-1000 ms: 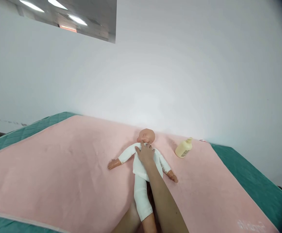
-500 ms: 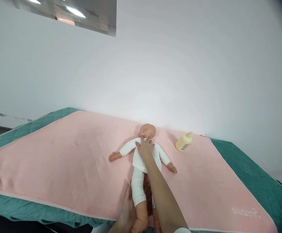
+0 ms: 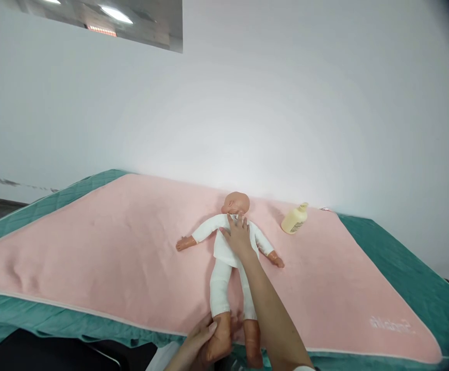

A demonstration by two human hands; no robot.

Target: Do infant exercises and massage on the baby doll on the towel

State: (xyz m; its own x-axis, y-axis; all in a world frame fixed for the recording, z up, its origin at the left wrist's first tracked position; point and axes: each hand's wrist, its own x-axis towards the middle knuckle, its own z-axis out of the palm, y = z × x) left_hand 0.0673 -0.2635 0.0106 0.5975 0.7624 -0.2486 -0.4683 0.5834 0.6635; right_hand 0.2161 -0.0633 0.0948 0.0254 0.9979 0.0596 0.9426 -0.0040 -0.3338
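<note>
A baby doll (image 3: 221, 288) in white clothes lies on its back on a pink blanket (image 3: 131, 247), its arms spread and its head toward the wall. My right hand (image 3: 239, 236) rests with spread fingers on the doll's upper chest, just below its chin. At the near edge, my left hand (image 3: 200, 337) is beside the doll's left-side foot as I see it, with the thumb against the lower leg; its other fingers are partly hidden behind the leg. A pale yellow pump bottle (image 3: 294, 220) lies tilted to the right of the doll's head.
The blanket covers a green quilted bed cover (image 3: 405, 268) that shows along the sides and front edge. Behind the bed rises a white wall (image 3: 270, 103). A dark object (image 3: 46, 353) stands below the front edge at the left.
My left hand has moved down toward the doll's foot. My right hand remains on the chest, and the doll's legs show more fully. The view has shifted slightly.
</note>
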